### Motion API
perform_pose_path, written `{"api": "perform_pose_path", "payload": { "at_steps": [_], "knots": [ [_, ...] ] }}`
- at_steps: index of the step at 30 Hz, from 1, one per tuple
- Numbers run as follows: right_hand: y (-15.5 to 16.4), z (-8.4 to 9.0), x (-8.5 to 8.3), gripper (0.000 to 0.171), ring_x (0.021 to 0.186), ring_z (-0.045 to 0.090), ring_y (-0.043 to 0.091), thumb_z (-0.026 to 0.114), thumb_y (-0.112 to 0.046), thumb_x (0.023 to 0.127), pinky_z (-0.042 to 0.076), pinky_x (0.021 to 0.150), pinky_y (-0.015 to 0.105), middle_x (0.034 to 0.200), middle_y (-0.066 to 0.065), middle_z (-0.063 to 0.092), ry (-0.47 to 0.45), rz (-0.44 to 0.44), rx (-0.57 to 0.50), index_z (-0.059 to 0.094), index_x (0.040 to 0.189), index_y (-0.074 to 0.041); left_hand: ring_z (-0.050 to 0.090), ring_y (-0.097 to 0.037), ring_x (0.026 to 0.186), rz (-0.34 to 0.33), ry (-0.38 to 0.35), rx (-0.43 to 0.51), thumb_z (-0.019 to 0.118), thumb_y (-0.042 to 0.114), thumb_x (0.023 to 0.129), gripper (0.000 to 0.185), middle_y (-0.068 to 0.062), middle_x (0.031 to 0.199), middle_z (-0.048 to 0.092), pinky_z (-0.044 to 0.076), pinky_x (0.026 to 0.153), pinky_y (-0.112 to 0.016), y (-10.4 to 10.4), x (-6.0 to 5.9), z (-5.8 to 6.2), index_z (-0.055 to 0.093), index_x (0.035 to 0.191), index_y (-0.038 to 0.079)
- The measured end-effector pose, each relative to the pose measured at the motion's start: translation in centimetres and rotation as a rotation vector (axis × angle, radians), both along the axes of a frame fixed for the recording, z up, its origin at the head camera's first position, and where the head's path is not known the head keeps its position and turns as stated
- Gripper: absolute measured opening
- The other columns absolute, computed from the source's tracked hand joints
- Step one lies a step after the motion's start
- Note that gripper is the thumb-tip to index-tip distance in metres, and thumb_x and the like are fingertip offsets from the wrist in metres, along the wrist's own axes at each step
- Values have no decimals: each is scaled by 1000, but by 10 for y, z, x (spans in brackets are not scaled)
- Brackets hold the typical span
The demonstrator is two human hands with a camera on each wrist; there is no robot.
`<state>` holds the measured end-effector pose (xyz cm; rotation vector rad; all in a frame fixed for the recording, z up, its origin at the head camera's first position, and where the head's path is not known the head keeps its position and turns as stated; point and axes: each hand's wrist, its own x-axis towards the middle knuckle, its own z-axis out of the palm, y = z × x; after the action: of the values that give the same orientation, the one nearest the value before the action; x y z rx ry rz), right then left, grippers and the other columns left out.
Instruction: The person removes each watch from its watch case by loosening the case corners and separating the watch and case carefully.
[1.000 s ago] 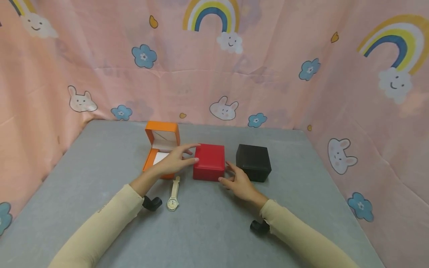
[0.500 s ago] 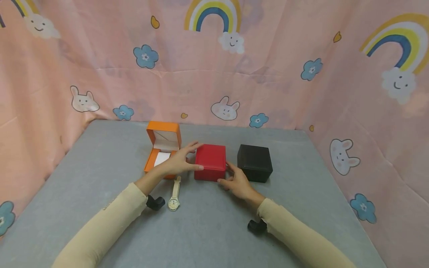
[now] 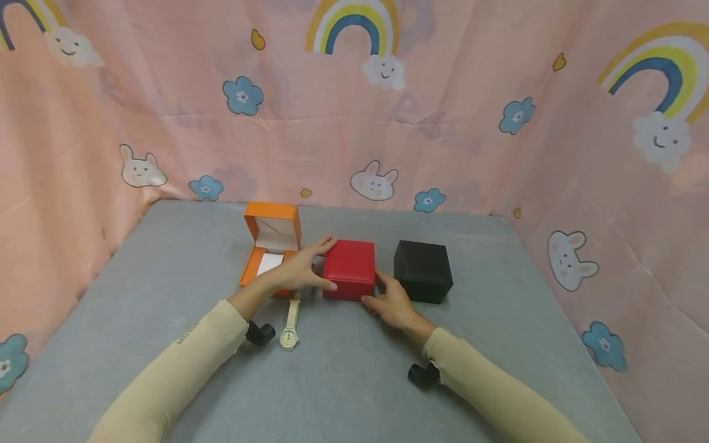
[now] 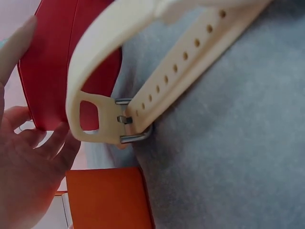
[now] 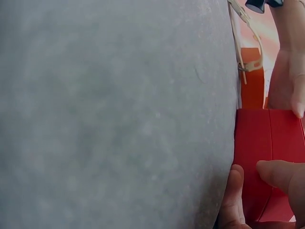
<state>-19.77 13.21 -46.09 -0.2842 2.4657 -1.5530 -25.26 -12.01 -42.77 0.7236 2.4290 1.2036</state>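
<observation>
A closed red box stands in the middle of the table, between both hands. My left hand grips its left side, thumb at the front and fingers toward the back corner. At the front right corner, my right hand holds the box, its thumb on the red front in the right wrist view. A cream wristwatch lies face up just in front of the left hand. Its buckled strap looms large in the left wrist view.
An orange box with its lid raised and a white cushion inside stands left of the red one, partly behind the left hand. A closed black box is to the right. Pink patterned cloth hangs behind the grey table.
My left thumb has slid down the front of the red box and the left fingers have come closer to it. The right hand has stayed at the corner; the boxes and watch look unmoved.
</observation>
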Motion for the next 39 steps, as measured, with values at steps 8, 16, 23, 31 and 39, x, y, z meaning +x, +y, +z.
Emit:
{"api": "perform_pose_path", "payload": {
  "at_steps": [8, 16, 23, 31, 39],
  "knots": [
    [0, 2, 3, 70, 56, 63, 12, 68, -3, 90, 55, 56, 27, 112, 20, 67, 3, -11, 34, 38, 153, 1, 22, -34, 156, -10, 21, -26, 87, 21, 80, 107, -12, 172, 7, 46, 111, -47, 2, -1, -2, 19, 162, 11],
    [-2, 4, 0, 60, 57, 63, 13, 70, -12, 93, 52, 54, 27, 83, 13, 70, 19, 9, 96, 47, 147, -3, 56, -32, 132, 47, 86, -115, 88, 33, 78, 101, -8, 171, 18, 53, 102, -43, 1, -2, -2, 30, 160, 20],
    [-1, 2, 1, 57, 59, 64, 14, 71, -12, 94, 57, 57, 30, 103, 18, 69, 19, 26, 71, 50, 145, -3, 39, -32, 148, 87, 121, -192, 88, 39, 75, 98, -3, 170, 24, 44, 112, -54, 1, -2, -3, 37, 157, 25],
    [-1, 2, 2, 53, 58, 65, 14, 72, -11, 93, 58, 56, 31, 118, 21, 70, 28, 8, 61, 54, 142, -2, 66, -18, 111, 76, 123, -194, 88, 40, 75, 97, -5, 164, 37, 53, 98, -42, 1, -5, 3, 38, 157, 23],
    [-2, 5, 1, 54, 57, 65, 13, 70, -9, 94, 59, 56, 32, 120, 23, 70, 31, 12, 45, 51, 144, 0, 70, -12, 97, 81, 90, -144, 89, 39, 74, 96, -5, 164, 37, 57, 86, -32, 1, -7, 7, 40, 156, 22]
  ]
}}
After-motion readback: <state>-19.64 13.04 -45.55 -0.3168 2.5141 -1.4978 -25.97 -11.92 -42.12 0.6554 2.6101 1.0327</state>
